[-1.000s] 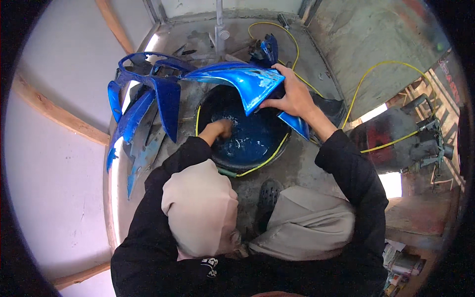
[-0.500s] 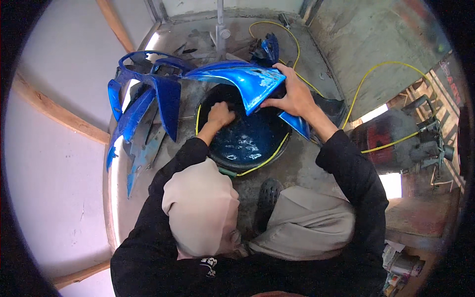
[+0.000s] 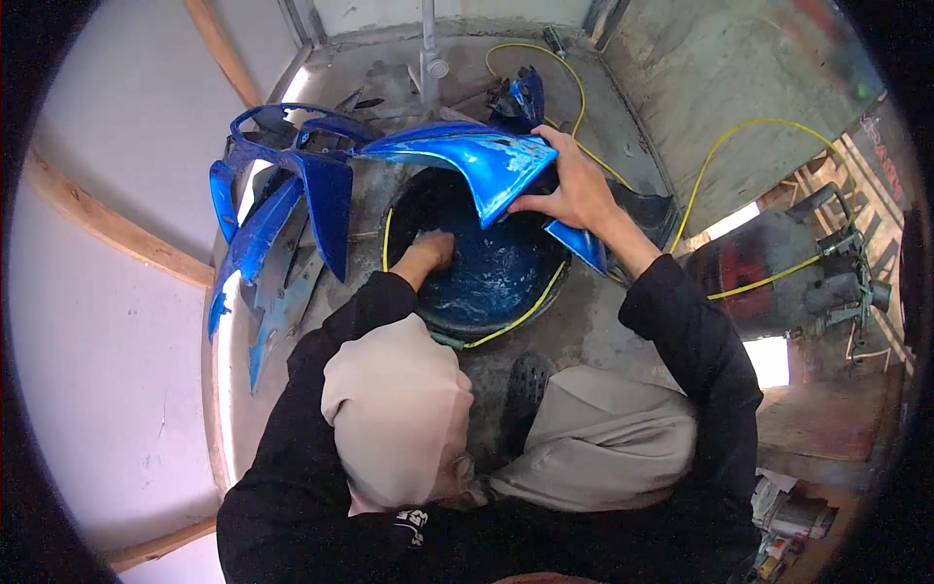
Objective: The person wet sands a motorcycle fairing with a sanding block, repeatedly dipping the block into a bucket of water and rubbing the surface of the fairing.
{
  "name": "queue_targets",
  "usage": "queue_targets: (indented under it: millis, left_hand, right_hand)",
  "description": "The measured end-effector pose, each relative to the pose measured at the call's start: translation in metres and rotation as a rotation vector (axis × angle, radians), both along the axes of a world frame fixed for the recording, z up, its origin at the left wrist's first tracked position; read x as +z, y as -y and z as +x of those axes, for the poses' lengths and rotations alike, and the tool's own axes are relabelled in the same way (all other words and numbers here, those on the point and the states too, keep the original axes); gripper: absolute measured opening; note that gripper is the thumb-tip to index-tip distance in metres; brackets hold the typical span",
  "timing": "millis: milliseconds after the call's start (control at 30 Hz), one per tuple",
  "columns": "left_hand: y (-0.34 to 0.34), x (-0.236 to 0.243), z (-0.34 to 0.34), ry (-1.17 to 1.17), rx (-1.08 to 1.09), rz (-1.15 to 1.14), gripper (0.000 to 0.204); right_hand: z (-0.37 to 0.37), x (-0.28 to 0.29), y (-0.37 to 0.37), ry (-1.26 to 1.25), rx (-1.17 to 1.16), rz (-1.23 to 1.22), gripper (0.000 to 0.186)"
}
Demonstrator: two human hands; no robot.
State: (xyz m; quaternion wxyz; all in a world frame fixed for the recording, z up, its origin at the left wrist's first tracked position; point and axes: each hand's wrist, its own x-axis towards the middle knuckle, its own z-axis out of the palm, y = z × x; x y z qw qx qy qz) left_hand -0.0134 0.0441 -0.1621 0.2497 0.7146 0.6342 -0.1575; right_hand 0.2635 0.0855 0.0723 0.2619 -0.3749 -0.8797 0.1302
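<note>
My right hand [image 3: 576, 192] grips the right end of a glossy blue motorcycle fairing panel [image 3: 477, 154], thumb at its lower corner and fingers over the top. Scuffed, pale patches show on the panel near that hand. The panel hangs over the far side of a black basin [image 3: 457, 329] of water [image 3: 486, 268]. Low in the basin's left side, my left hand [image 3: 435, 251] is curled at the water; its fingertips are hidden, and what they hold cannot be made out. Ripples spread beside it. Another blue piece [image 3: 580, 243] shows at the basin's right rim.
More blue fairing parts [image 3: 326, 195] stand at the left beside the wall. A metal post [image 3: 429, 58] rises beyond the basin. A yellow hose [image 3: 715, 161] runs from the floor to a dark tank [image 3: 769, 268] at the right. My shoe [image 3: 528, 380] is just before the basin.
My left hand has moved down and slightly left in the basin, and the water is now rippled. The right hand keeps its grip on the panel, almost unmoved.
</note>
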Motion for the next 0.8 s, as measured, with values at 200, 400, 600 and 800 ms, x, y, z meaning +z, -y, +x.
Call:
queue_targets:
  millis: [200,400,600,800]
  left_hand:
    - [0.001,0.017,0.013,0.013,0.013,0.009,0.04]
    - [0.002,-0.006,-0.03,-0.04,-0.081,-0.148,0.043]
    - [0.018,0.065,0.003,0.746,0.12,-0.257,0.047]
    - [0.041,0.119,-0.01,1.415,0.285,-0.322,0.038]
  right_hand:
    - [0.011,-0.001,-0.002,0.008,-0.009,0.011,0.124]
    - [-0.014,0.005,0.002,-0.023,0.039,0.012,0.123]
    - [0.005,-0.001,-0.001,0.006,-0.021,0.012,0.123]
    - [0.002,0.003,0.001,0.002,-0.017,-0.021,0.123]
